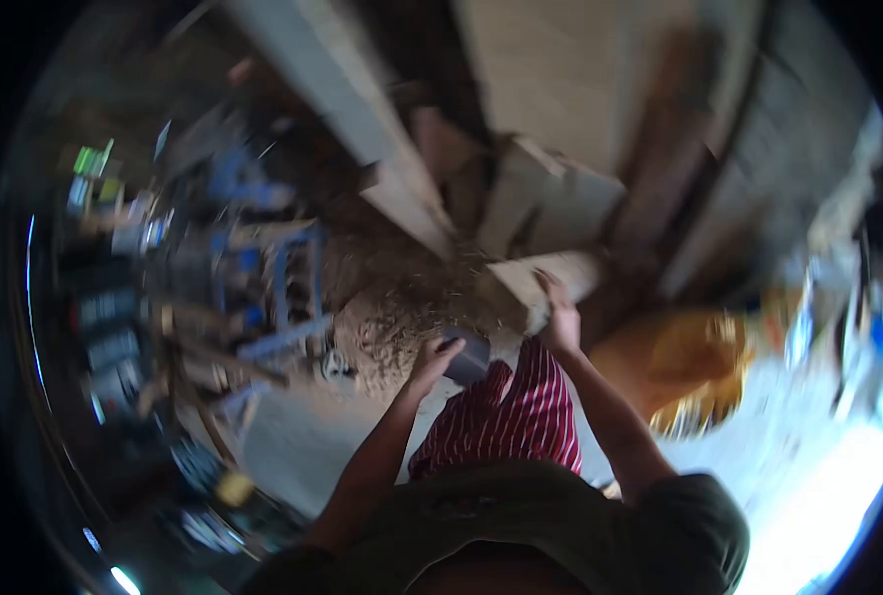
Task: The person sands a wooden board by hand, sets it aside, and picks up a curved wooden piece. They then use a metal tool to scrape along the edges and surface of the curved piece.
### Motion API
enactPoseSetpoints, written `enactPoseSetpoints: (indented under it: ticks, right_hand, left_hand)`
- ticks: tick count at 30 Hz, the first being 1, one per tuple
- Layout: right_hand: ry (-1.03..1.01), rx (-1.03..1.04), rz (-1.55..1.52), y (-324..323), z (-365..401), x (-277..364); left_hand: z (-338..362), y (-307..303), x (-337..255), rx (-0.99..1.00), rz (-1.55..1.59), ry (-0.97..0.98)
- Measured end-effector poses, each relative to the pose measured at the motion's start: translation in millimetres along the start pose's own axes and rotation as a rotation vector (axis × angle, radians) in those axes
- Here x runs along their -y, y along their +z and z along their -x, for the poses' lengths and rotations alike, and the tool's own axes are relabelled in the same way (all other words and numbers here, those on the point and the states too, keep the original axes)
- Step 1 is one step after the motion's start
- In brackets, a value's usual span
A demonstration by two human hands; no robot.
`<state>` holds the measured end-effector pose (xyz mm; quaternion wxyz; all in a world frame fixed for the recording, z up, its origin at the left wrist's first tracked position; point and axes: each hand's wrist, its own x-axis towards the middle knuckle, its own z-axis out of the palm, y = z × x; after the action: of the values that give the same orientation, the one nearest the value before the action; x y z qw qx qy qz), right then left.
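Note:
My left hand (430,365) is closed around the edge of a dark grey flat piece (469,357), which could be sandpaper, though blur hides its exact kind. It is held just in front of my knees, over the red striped cloth (506,421) on my legs. My right hand (562,319) grips the near end of a pale wooden board (521,288), fingers along its edge. The two hands are apart, and the grey piece does not appear to touch the board. The board's far end is smeared by motion.
Wood shavings (387,342) cover the floor ahead. Long planks (362,109) lean at the top. A blue frame (298,288) and cluttered items stand at the left. An orange-brown sack-like thing (694,367) lies at the right, near a bright opening (828,516).

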<state>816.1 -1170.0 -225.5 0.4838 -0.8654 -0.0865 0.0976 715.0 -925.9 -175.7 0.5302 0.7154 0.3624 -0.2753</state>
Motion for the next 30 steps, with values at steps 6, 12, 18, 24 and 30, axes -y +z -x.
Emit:
enactPoseSetpoints:
  ticks: [6,12,18,24,30]
  right_hand:
    - [-0.138,0.215,0.151,-20,-12,-9]
    - [-0.464,0.642,0.219,-1,5,13]
    - [-0.578,0.785,0.231,72,87,94]
    - [-0.228,1.068,-0.028,162,161,128]
    - [-0.02,1.44,-0.377,260,239,276]
  left_hand:
    - [48,-27,75,-0.264,0.056,0.082]
    - [106,-43,214,-0.439,0.213,0.017]
    - [200,-25,347,-0.843,0.538,-0.251]
    - [273,-45,449,-0.791,0.938,-0.061]
    - [333,-127,456,-1.015,0.159,-0.033]
